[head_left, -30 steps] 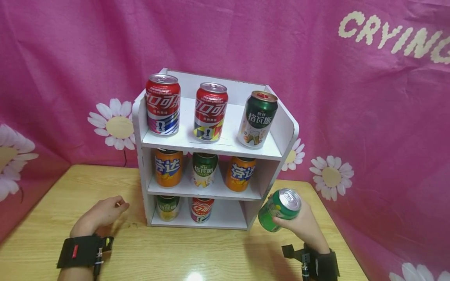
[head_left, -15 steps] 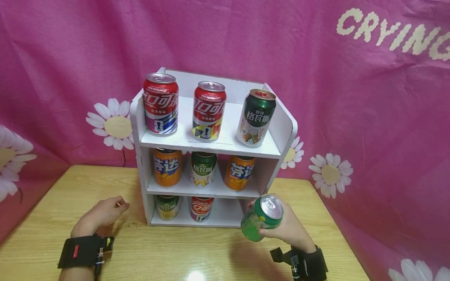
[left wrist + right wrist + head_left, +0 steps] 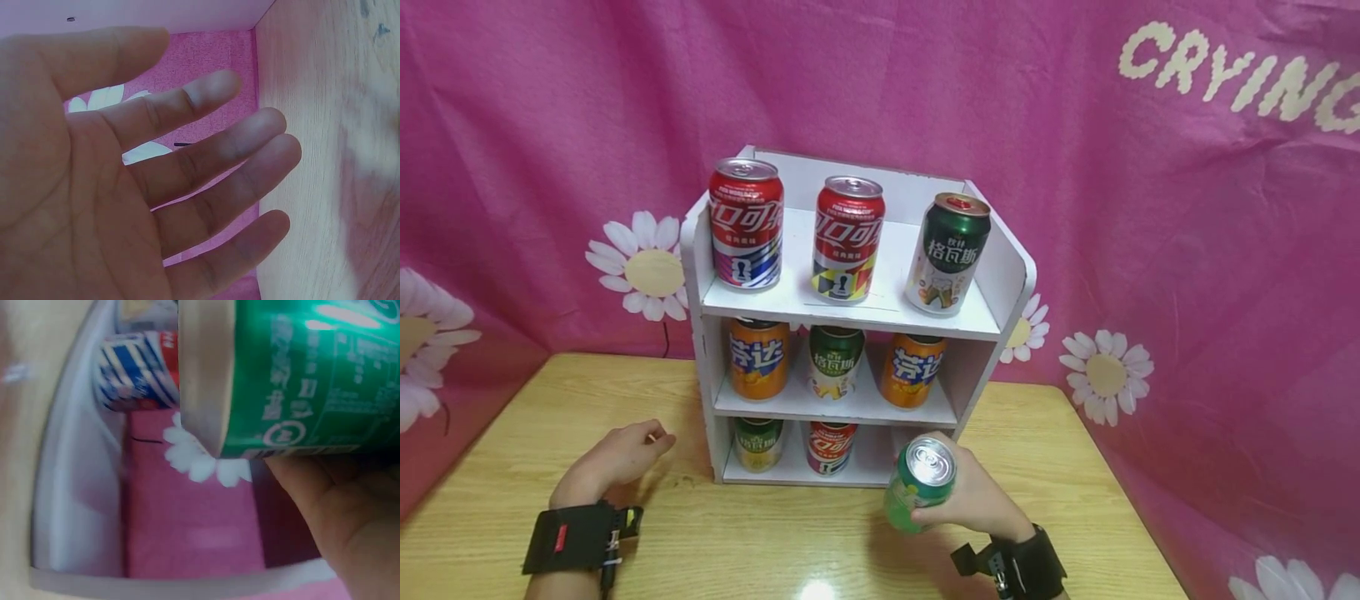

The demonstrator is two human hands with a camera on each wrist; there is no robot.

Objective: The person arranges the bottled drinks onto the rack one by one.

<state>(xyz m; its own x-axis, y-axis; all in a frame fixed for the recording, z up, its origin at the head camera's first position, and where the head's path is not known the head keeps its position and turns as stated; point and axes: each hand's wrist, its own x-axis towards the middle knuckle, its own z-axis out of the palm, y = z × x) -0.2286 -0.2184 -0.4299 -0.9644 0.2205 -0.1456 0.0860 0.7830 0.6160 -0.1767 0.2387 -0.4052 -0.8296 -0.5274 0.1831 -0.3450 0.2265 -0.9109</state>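
My right hand (image 3: 976, 500) grips a green soda can (image 3: 917, 483) with a silver lid, tilted, just in front of the right part of the bottom shelf. In the right wrist view the green can (image 3: 300, 381) fills the top right, its base towards the shelf. The white three-level rack (image 3: 887, 250) stands mid-table. On its bottom level are a dark green and yellow can (image 3: 758, 444) and a red cola can (image 3: 830, 450). My left hand (image 3: 621, 454) is left of the rack, holding nothing; the left wrist view shows its fingers (image 3: 206, 156) loosely spread.
Top level: two red cola cans (image 3: 747, 225) (image 3: 848, 240) and a green and white can (image 3: 949, 254). Middle level: orange cans (image 3: 759, 360) (image 3: 913, 371) flank another green and white can (image 3: 835, 362). A pink flowered cloth (image 3: 1045, 150) hangs behind the wooden table (image 3: 737, 542).
My right hand has carried the green can leftwards and slightly down, from beside the rack's right side to in front of the bottom level. The left hand has stayed put.
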